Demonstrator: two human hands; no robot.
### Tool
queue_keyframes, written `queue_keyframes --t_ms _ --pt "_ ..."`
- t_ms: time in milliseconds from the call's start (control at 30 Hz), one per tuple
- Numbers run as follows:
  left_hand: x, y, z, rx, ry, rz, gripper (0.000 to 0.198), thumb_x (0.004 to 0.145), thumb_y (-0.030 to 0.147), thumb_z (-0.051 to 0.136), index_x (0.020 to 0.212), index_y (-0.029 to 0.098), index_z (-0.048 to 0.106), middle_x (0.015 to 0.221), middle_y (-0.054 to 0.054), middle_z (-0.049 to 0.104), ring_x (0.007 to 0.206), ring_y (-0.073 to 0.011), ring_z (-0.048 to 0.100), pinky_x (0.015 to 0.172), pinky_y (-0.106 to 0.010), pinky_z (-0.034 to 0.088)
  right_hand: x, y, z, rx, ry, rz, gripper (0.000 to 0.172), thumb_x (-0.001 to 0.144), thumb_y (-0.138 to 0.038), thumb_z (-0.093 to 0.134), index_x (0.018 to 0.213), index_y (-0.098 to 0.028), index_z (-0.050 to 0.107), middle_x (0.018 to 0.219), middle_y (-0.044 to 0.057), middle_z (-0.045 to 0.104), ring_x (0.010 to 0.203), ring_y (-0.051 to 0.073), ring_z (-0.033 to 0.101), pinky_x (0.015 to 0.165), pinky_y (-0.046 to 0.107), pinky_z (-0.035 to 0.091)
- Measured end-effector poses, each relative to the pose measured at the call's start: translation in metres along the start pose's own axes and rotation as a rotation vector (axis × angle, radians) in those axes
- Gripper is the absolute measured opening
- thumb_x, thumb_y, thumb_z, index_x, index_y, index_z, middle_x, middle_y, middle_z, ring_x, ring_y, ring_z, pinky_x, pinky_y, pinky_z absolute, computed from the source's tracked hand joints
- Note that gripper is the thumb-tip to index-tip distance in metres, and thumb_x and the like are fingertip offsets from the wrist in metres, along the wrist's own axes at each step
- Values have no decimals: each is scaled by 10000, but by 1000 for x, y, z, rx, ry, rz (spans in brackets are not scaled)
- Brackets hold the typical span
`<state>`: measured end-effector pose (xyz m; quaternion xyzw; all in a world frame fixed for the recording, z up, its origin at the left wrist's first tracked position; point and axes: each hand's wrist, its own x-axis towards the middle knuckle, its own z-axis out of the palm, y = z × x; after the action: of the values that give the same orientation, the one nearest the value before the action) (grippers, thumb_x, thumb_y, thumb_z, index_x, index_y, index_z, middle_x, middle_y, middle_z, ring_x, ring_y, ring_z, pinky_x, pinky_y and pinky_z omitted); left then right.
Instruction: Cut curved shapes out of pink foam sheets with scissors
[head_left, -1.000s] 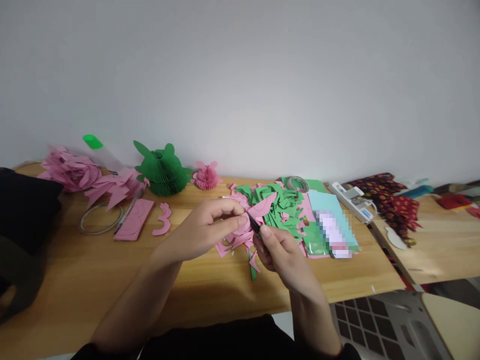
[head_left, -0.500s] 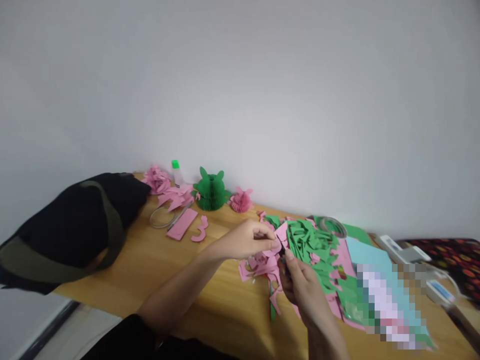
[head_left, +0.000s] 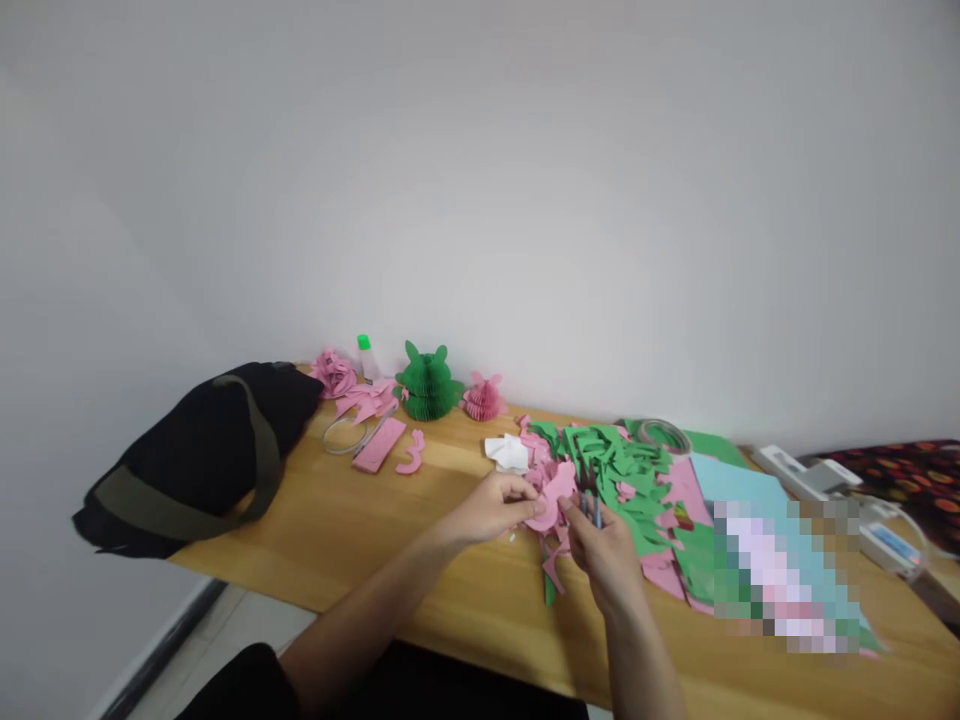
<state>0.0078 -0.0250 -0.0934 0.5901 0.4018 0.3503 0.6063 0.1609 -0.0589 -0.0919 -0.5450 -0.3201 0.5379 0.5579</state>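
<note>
My left hand (head_left: 499, 508) pinches a curvy pink paper cut-out (head_left: 553, 500) between thumb and fingers. Close beside it on the right, my right hand (head_left: 604, 550) is closed around a pair of scissors (head_left: 591, 510), whose greyish blades stick up between the fingers; the handles are hidden in the palm. The right thumb and forefinger are also at the edge of the cut-out. Beneath and behind both hands lie pink paper scraps (head_left: 536, 448) and a heap of green scraps (head_left: 611, 450). A crumpled white paper (head_left: 507, 453) rests just beyond my left hand.
Along the wall stand a green honeycomb paper figure (head_left: 427, 385), a smaller pink one (head_left: 484, 398) and a green-capped glue bottle (head_left: 367, 358). A black bag (head_left: 195, 450) covers the table's left end. Tape (head_left: 664, 437), blue paper (head_left: 739, 483) and a power strip (head_left: 787, 470) lie right.
The scissors have come away from the pink paper and now point upward in my right hand. The white paper beyond my left hand has come into sight. The view has shifted slightly.
</note>
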Motion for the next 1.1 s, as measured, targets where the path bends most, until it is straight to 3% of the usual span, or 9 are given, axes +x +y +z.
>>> queue_keyframes --t_ms 167,267,333,400,467,633,767,967,1100 --pt "17 -5 4 120 166 24 239 840 302 579 691 131 656 617 -29 605 592 -148 537 604 -277 448 2 -7 -20 153 165 -105 467 533 -414 870 613 -204 461 382 -145 297 315 19 186 316 155 128" --pt "27 -2 10 212 218 97 189 820 245 597 672 155 672 695 -47 619 764 -199 578 800 -338 466 1 -12 -23 160 111 -115 453 571 -394 852 617 -212 439 388 -148 289 318 16 166 314 152 119" --pt "30 3 15 249 222 147 86 776 201 639 783 173 719 833 -63 647 917 -226 577 921 -359 427 -2 -15 -20 156 10 -105 446 604 -417 813 609 -219 414 382 -155 260 321 12 135 319 151 100" --pt "30 10 17 249 217 174 256 751 164 647 995 193 720 1011 -79 645 1037 -229 557 979 -353 395 -7 -18 -15 152 -34 -91 431 597 -406 798 601 -220 409 385 -152 265 324 13 138 322 156 102" --pt "29 19 15 219 202 163 333 794 209 611 1121 183 671 1062 -95 635 988 -207 579 927 -336 432 -12 -20 -11 144 -72 -69 411 566 -377 796 589 -215 419 399 -141 287 331 16 163 329 159 103" --pt "20 52 -1 94 11 56 382 891 430 465 868 126 696 746 -68 670 620 -138 606 582 -244 463 -19 -30 -11 75 -172 4 324 590 -307 749 559 -200 445 432 -122 304 357 29 196 345 171 128" --pt "11 73 -15 79 -99 24 216 709 326 713 612 140 659 525 -8 621 504 -110 566 530 -212 446 -16 -43 -12 -128 -377 -114 242 692 -311 654 572 -188 483 487 -85 357 416 57 262 394 200 185" --pt "10 85 -36 162 -345 -9 171 782 243 644 642 163 701 579 -21 690 551 -128 633 545 -218 493 4 -69 -9 -398 -590 -251 236 750 -247 603 554 -193 484 516 -68 374 489 84 310 472 234 240" --pt "16 86 -43 215 -377 -28 159 774 197 642 634 164 711 586 -24 699 561 -132 646 561 -220 496 22 -87 -8 -528 -644 -306 235 793 -262 626 582 -185 554 547 -49 428 523 99 373 503 245 287"
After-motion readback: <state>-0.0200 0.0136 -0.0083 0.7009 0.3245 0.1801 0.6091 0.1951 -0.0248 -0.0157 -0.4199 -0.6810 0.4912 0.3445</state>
